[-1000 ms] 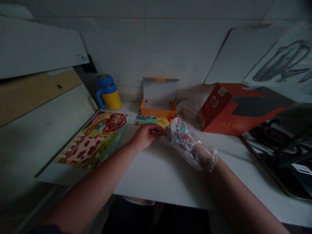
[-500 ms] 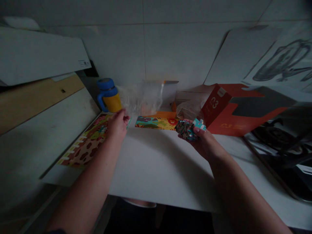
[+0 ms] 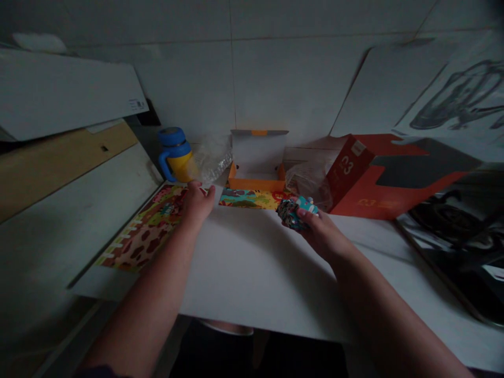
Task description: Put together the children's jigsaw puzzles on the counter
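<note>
My right hand [image 3: 315, 218] grips a bunch of puzzle pieces [image 3: 294, 212], turquoise on some faces and grey-brown on others, above the white table [image 3: 252, 262]. My left hand [image 3: 200, 199] is over the far left of the table with thumb and fingers apart and nothing visible between them. Just beyond it lies a crumpled clear plastic bag [image 3: 214, 160]. Beneath and left of that hand is a colourful picture sheet [image 3: 145, 233] with a brown cow-spot pattern. A long illustrated strip [image 3: 252, 199] with animals lies in front of an open orange box [image 3: 255, 182].
Behind my left hand stands a blue and yellow jug [image 3: 177, 155]. At the right are a second clear bag [image 3: 309, 184], a large red-orange carton [image 3: 362, 184] and a black stove [image 3: 452, 241]. White boards [image 3: 71, 94] lean along the left side.
The clear plastic bag has dropped to the left, beside the jug, and my left hand has let go of it. The orange box is now uncovered. My right hand has shifted slightly left.
</note>
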The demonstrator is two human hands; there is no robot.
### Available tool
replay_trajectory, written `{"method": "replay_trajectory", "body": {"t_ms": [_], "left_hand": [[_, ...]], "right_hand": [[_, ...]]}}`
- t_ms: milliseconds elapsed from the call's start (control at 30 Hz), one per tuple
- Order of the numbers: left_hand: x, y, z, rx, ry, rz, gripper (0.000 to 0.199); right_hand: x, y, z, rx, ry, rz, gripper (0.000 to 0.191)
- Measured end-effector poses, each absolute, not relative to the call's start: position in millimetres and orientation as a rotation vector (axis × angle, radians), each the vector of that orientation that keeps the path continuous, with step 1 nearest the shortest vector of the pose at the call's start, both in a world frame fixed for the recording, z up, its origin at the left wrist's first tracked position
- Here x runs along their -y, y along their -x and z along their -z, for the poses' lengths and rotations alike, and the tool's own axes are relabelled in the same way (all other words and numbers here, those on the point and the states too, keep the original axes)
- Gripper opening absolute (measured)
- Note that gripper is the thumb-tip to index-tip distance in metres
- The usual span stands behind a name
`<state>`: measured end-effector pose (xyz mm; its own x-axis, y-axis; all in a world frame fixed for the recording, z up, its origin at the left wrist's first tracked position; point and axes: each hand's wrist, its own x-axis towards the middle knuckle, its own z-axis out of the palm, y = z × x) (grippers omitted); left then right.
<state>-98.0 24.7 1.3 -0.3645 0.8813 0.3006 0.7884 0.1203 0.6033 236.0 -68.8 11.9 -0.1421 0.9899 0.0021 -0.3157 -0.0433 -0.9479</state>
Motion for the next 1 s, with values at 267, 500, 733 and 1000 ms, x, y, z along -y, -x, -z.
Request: {"method": "replay_trajectory", "body": {"t_ms": [267, 500, 733, 1000], "left_hand": [[-13, 84, -10, -2.194, -1.896, -1.093, 0.044], [-19, 88, 2, -2.109, -2.187, -1.022, 0.03], [-7, 71, -11, -1.703, -2.127, -1.068, 0.035], [25, 24, 4, -0.869, -2.096, -0.788, 0.096]], "right_hand": [[60, -232, 6, 1.553, 1.139, -0.948, 0.082], [60, -227, 12, 1.892, 1.297, -0.581, 0.094], [62, -222, 12, 1.971, 1.408, -0.558, 0.093], [63, -221, 13, 2.033, 1.347, -0.696, 0.108]]}}
